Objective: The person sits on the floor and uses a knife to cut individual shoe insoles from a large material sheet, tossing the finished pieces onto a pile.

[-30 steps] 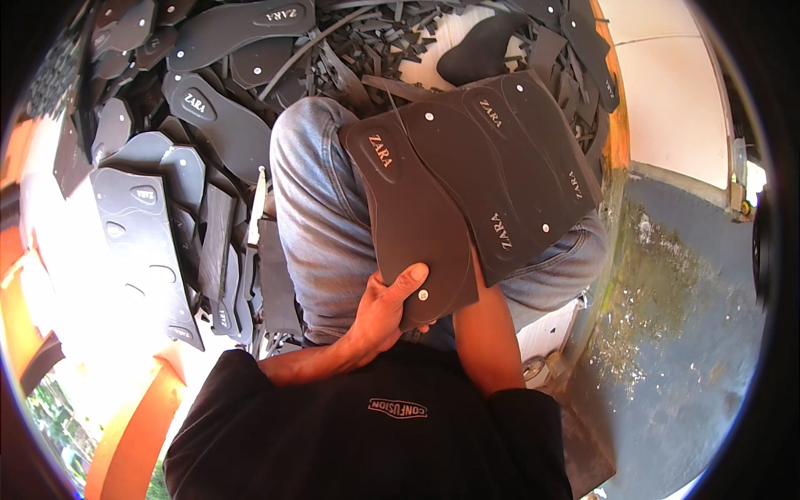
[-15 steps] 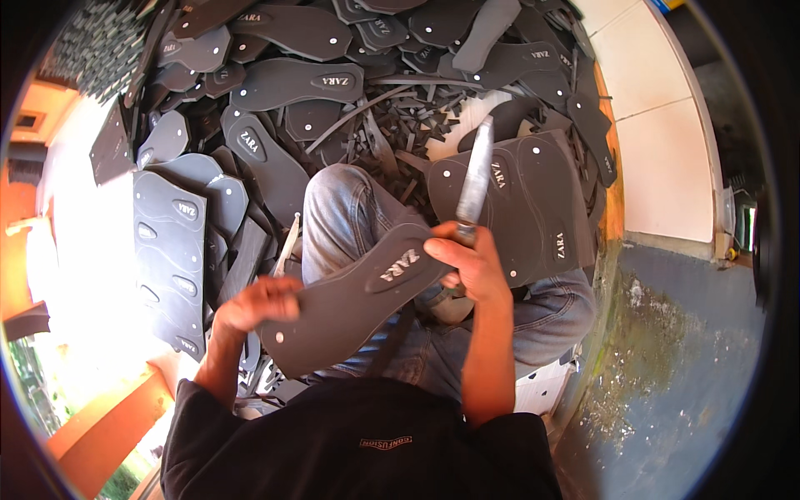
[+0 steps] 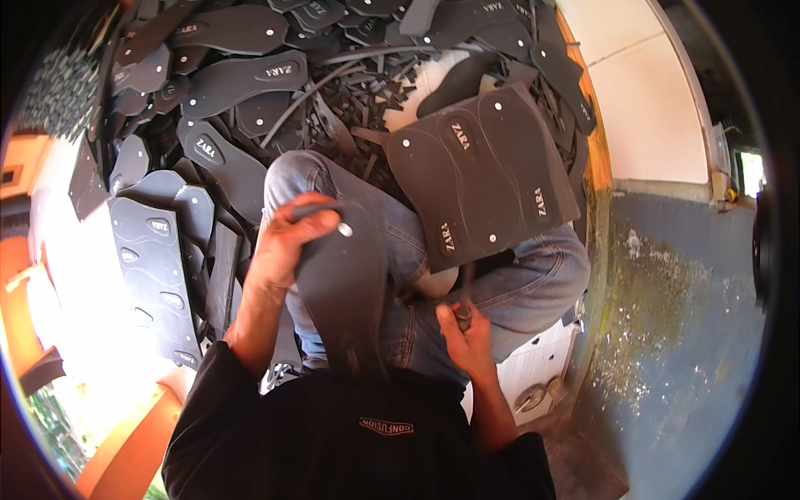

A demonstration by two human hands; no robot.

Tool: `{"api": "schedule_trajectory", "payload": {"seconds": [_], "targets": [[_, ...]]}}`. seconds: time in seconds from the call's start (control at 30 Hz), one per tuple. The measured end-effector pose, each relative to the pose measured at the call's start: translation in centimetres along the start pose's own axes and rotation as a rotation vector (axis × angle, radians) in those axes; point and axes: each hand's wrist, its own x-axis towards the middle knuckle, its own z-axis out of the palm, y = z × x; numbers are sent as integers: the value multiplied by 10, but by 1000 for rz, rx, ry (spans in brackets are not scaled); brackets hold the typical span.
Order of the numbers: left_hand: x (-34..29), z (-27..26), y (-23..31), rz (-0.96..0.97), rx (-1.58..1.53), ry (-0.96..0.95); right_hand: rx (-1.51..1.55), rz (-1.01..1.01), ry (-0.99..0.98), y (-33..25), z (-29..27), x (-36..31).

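Note:
My left hand (image 3: 292, 242) grips the far end of a dark grey foam shoe sole (image 3: 343, 287), thumb on top near a white dot. The sole lies lengthwise over my lap, its near end blurred against my black shirt. My right hand (image 3: 469, 337) is closed around the handle of a knife (image 3: 467, 287), apart from the sole. The blade points away from me and is smeared by motion. A thick foam sheet (image 3: 487, 179) marked with sole outlines rests by my right knee, just beyond the knife.
Cut soles (image 3: 246, 83) lie heaped at the far side, with thin foam offcuts (image 3: 358, 104) among them. Marked foam sheets (image 3: 154, 275) stand at my left. A wooden edge (image 3: 598, 158) and a stained grey floor (image 3: 667, 300) are on the right.
My right hand has let go of the sole and moved down toward me with the knife. My left hand has swung the sole round lengthwise and moved farther out. The whole view has shifted.

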Motion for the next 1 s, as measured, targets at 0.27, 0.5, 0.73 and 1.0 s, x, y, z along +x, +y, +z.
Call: {"api": "schedule_trajectory", "payload": {"seconds": [0.27,0.5,0.73,1.0], "targets": [[-2,16,-18,-257,103,-161,-367,-148,110,-5,13,16],[-3,17,-18,-269,216,-155,-439,-139,76,0,14,15],[-10,51,-22,-317,310,-372,-355,-192,-44,-37,2,79],[-2,49,-48,-365,93,-175,194,13,-115,-47,-18,87]]}}
